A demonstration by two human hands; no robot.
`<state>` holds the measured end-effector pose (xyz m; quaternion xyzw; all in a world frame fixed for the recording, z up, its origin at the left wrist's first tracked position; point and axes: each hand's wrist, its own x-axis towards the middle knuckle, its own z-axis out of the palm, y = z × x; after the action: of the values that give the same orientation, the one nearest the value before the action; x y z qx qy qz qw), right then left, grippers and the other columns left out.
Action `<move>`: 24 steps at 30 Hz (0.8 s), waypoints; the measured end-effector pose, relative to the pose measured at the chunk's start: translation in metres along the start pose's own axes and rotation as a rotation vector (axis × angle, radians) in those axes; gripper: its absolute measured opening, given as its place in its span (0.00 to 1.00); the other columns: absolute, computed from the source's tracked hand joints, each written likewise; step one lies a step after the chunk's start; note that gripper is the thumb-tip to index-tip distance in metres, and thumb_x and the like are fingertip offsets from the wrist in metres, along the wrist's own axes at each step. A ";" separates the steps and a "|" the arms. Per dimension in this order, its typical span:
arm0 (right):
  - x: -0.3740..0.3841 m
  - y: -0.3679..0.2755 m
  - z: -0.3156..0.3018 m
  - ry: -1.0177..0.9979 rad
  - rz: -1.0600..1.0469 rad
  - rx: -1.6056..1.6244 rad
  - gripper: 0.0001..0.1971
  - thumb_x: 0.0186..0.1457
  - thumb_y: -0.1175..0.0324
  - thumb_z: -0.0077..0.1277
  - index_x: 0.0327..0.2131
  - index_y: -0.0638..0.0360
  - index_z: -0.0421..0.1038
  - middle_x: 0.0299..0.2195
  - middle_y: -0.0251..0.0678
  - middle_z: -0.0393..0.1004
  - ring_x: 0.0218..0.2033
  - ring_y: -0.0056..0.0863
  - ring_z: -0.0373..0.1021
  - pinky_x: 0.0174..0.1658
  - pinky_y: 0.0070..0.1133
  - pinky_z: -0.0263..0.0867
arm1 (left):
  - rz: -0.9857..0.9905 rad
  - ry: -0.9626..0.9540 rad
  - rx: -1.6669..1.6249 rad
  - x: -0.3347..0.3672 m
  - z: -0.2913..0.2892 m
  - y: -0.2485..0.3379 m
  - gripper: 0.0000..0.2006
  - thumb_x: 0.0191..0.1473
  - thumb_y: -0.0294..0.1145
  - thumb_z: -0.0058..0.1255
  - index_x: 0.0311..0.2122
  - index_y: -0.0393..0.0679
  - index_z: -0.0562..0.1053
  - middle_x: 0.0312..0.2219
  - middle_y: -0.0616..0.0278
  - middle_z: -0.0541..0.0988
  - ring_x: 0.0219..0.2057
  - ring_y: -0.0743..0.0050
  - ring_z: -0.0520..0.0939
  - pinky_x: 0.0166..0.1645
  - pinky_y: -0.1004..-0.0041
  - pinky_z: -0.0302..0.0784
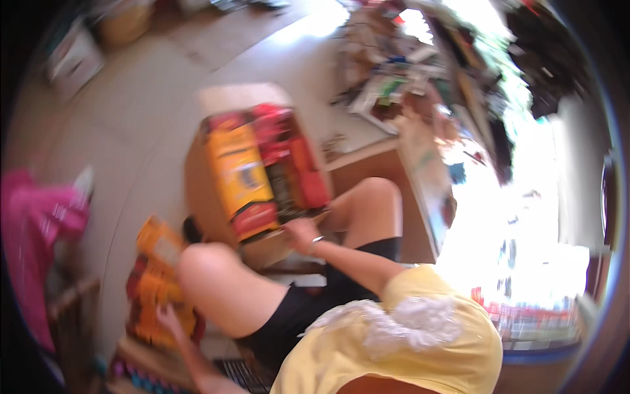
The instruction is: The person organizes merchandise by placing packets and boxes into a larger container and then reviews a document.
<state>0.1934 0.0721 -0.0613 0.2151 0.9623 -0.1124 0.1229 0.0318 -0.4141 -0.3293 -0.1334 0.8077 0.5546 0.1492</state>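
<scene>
Between my knees stands an open cardboard box point(197, 180), packed with yellow, orange and red packages. A yellow-orange package point(241, 167) lies along its left side, and red packages point(308, 174) fill the right. My right hand point(302, 234), with a bracelet at the wrist, is closed on the near right rim of the box. Down by my left knee, my left hand point(169, 320) rests against a stack of orange and red packages point(154, 282). Blur smears its fingers, so whether it grips one cannot be told.
A wooden cabinet or crate point(371, 177) stands right of the box, with a cluttered heap point(394, 72) behind it. Pink cloth point(39, 223) hangs at the far left, above a wooden stool or chair point(75, 308). A white container point(75, 59) stands at the upper left.
</scene>
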 end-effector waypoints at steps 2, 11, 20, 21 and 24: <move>0.002 0.008 0.009 -0.077 0.019 0.062 0.21 0.36 0.64 0.55 0.39 0.53 0.71 0.36 0.39 0.72 0.42 0.40 0.66 0.44 0.35 0.60 | 0.097 0.070 0.157 -0.013 -0.010 -0.003 0.13 0.50 0.30 0.55 0.37 0.32 0.70 0.26 0.59 0.72 0.27 0.70 0.70 0.34 0.71 0.70; -0.021 0.014 0.023 -0.074 0.028 0.252 0.28 0.39 0.67 0.54 0.49 0.49 0.64 0.47 0.40 0.66 0.53 0.39 0.57 0.59 0.35 0.46 | -0.553 -0.115 -0.193 -0.025 0.038 0.051 0.25 0.51 0.40 0.54 0.49 0.35 0.63 0.36 0.55 0.71 0.34 0.65 0.72 0.40 0.67 0.71; -0.015 0.011 0.028 -0.078 0.026 0.141 0.29 0.38 0.65 0.55 0.49 0.49 0.63 0.47 0.39 0.65 0.53 0.37 0.58 0.57 0.36 0.47 | -0.631 -0.096 -0.205 -0.022 0.046 0.057 0.27 0.50 0.39 0.55 0.51 0.36 0.61 0.39 0.54 0.70 0.37 0.63 0.72 0.42 0.66 0.71; -0.014 0.011 0.027 -0.088 0.020 0.134 0.29 0.38 0.65 0.55 0.49 0.49 0.63 0.47 0.39 0.65 0.53 0.37 0.58 0.57 0.36 0.47 | -0.639 -0.093 -0.208 -0.021 0.046 0.056 0.28 0.50 0.39 0.55 0.52 0.36 0.60 0.40 0.54 0.69 0.37 0.63 0.72 0.42 0.66 0.71; -0.011 0.009 0.027 -0.078 -0.003 0.083 0.28 0.39 0.64 0.55 0.49 0.49 0.64 0.46 0.38 0.66 0.52 0.37 0.59 0.55 0.34 0.48 | -0.657 -0.084 -0.229 -0.022 0.040 0.053 0.29 0.50 0.39 0.55 0.52 0.36 0.60 0.41 0.54 0.69 0.38 0.62 0.72 0.43 0.66 0.71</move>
<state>0.2116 0.0688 -0.0849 0.2138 0.9516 -0.1606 0.1512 0.0358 -0.3565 -0.2887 -0.3793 0.6472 0.5690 0.3370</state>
